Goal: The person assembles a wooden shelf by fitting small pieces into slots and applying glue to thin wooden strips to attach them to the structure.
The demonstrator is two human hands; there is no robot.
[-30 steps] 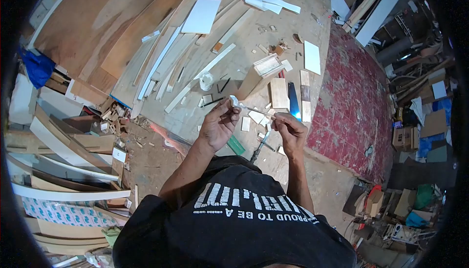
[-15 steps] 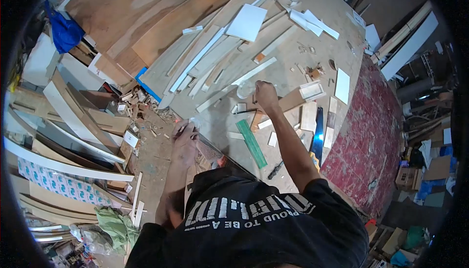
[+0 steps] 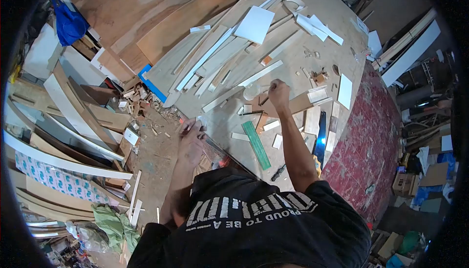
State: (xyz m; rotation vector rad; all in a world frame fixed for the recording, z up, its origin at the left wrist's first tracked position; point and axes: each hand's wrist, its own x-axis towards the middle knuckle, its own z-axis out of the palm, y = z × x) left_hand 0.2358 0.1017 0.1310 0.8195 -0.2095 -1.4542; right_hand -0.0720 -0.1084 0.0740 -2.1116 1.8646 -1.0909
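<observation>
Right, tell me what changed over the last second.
The right hand left the other and reached out over the table. It is now fisted beside the clear cup. The left hand dropped to the table's near edge, a small white bit at its fingertips. The green ruler and saw lie as before.

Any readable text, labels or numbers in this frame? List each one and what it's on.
"PROUD TO BE A": white print on the black shirt, upside down in the head view.
Larger white letters beside that line on the shirt: broken by folds, not readable.
Green strip: any markings are too small to read.
Cardboard boxes at the right edge: any print is too blurred to read.
</observation>
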